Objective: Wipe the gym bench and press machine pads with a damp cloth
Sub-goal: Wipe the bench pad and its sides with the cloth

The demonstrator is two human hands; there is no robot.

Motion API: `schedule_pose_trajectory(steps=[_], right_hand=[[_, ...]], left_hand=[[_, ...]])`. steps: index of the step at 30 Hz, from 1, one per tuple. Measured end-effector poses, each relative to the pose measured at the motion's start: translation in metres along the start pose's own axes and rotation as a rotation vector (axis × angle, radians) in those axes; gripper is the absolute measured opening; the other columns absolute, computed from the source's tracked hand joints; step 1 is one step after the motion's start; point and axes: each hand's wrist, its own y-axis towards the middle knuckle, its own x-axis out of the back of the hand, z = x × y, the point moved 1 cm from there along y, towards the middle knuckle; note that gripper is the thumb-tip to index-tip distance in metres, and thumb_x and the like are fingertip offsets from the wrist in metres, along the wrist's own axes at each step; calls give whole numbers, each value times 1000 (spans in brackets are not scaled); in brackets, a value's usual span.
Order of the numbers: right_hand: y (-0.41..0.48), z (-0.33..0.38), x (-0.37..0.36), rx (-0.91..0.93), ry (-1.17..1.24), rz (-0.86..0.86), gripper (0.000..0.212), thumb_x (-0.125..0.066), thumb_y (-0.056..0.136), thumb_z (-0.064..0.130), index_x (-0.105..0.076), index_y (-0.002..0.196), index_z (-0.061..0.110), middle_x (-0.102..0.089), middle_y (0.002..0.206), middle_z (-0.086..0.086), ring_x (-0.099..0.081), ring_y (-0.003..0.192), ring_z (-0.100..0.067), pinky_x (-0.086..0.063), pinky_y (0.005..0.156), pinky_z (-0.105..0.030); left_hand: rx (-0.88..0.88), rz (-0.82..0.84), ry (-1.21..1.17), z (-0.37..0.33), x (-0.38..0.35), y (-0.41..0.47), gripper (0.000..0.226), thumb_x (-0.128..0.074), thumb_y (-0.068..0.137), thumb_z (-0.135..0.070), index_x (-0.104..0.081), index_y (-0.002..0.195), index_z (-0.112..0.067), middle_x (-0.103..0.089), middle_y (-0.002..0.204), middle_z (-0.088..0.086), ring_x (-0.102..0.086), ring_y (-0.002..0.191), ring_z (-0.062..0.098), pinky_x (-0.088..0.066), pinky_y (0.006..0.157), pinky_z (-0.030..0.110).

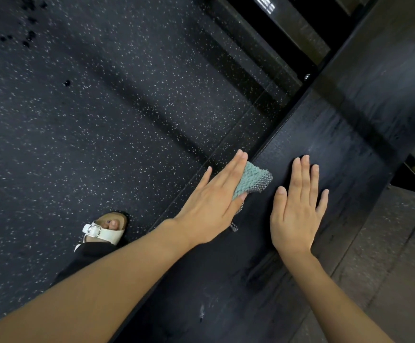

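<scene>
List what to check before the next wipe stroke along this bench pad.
1. Cloth under left hand: ok, straight fingers press it.
2. Cloth on bench pad: ok, at the pad's left edge.
3. Right hand flat on pad, apart from cloth: ok.
4. Cloth damp: cannot tell.
5. Pad ahead of cloth bare: ok.

Dim, soft shadows; edges warped, corners perhaps blurred.

Most of the cloth (251, 179) is being covered by the left hand (213, 204). The bench pad (337, 149) is being cut off at the near and right edges.
</scene>
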Motion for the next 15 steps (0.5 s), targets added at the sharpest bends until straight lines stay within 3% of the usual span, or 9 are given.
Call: schedule_pose_trajectory(steps=[9,15], right_hand=[[-32,11,-2,-16,8,17,59,-20,101,34,-13,159,20,-9,166,7,-3,153,-12,-5,121,-49],[-70,19,-4,-14,23,47,58,-22,102,33,-14,159,20,-9,166,8,-4,153,-12,2,121,-41]], left_hand=[[-34,-12,-1,2,-4,-26,66,-24,100,-33,17,152,-27,19,163,-12,12,149,-2,8,121,24],[16,16,-43,12,-10,-74,70,-33,103,-26,16,154,-27,19,164,-15,13,149,-3,7,122,24]])
